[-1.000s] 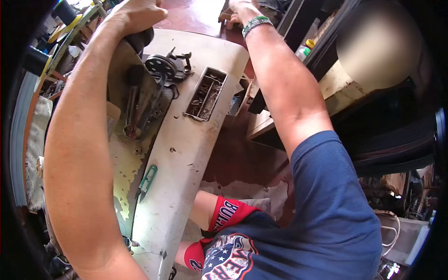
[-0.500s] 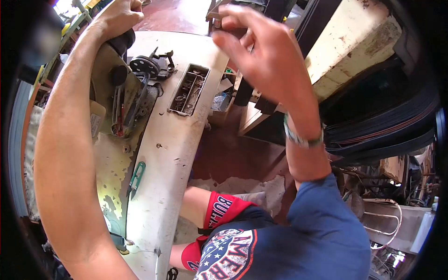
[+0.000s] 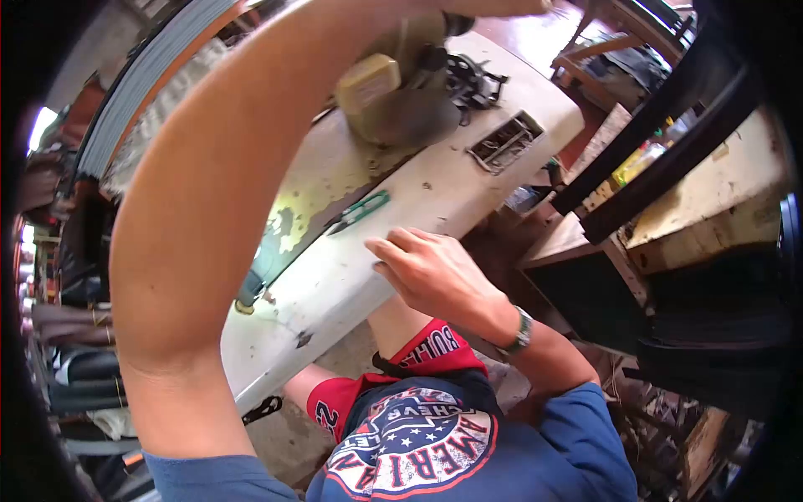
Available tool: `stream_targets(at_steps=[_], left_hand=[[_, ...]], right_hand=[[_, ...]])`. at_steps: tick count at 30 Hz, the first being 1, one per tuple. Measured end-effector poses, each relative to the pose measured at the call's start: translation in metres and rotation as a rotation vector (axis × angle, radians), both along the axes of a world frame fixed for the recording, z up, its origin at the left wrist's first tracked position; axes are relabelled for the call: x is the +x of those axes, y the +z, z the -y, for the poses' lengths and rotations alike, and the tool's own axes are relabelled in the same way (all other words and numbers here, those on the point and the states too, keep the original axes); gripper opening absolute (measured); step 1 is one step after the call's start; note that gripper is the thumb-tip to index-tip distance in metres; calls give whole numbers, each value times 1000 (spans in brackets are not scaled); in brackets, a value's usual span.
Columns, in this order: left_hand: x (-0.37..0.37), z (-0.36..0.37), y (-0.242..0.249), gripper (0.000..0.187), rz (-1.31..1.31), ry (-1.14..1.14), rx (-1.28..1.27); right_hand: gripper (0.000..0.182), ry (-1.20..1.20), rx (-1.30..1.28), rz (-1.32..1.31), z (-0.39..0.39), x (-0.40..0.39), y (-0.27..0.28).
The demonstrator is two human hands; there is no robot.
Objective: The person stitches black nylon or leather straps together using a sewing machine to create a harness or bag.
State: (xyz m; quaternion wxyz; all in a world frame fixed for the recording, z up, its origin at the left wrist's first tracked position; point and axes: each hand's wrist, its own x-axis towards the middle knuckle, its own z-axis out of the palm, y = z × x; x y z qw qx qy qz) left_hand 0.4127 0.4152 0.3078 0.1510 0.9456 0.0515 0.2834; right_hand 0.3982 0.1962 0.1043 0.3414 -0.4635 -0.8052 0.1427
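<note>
My left hand (image 3: 502, 7) is at the top edge, partly cut off, beyond the olive sewing machine (image 3: 393, 113); its fingers barely show. My left forearm crosses over the machine and hides much of it. Over the front edge of the white sewing table (image 3: 401, 217) is my right hand (image 3: 431, 272), fingers curled and thumb pressed to the index finger. Whatever the pinch holds, if anything, is too small to make out. Green-handled thread snips (image 3: 361, 211) lie on the table just beyond that hand. A black wheel mechanism (image 3: 473, 84) sits beside the machine.
A recessed tray (image 3: 506, 142) with small metal bits is set into the table's right part. Black strips (image 3: 661, 142) hang at the right, near a worn cream surface (image 3: 719, 188). My knees in red-trimmed shorts (image 3: 435, 347) are under the table's front edge.
The view has swung, so the table now slants up to the right. My right hand has come down from high up to the table's front edge. My left hand has reached the top edge.
</note>
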Motion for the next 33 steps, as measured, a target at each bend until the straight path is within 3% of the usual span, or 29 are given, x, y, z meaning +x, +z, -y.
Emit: stream_targets(at_steps=[4, 8, 15, 18, 20, 22, 27, 30, 33], left_hand=[[-42, 34, 9, 15, -162, 128, -61], [-70, 15, -17, 15, -75, 64, -135], [-87, 12, -37, 15, 16, 103, -47], [-84, 13, -36, 14, -28, 152, -94], [-96, 17, -32, 14, -67, 177, -122], [-101, 16, -33, 17, -84, 171, -93], [-98, 15, -44, 14, -59, 179, -207], [-97, 16, -49, 12, -1, 182, -250], [-100, 20, -52, 9, 88, 186, -375]], right_hand=[[14, 70, 41, -3, -31, -57, -10], [17, 200, -19, 73, -34, -110, -5], [18, 298, -88, 106, -29, -163, -14], [15, 124, 106, -3, -22, -122, 1], [28, -133, 212, -1, -40, -75, 1], [31, -365, 254, 154, -59, -37, -5], [38, -406, 218, 285, -96, -18, -13], [22, -422, 96, 284, -114, -25, -26], [19, -442, 124, 173, -121, -35, -41]])
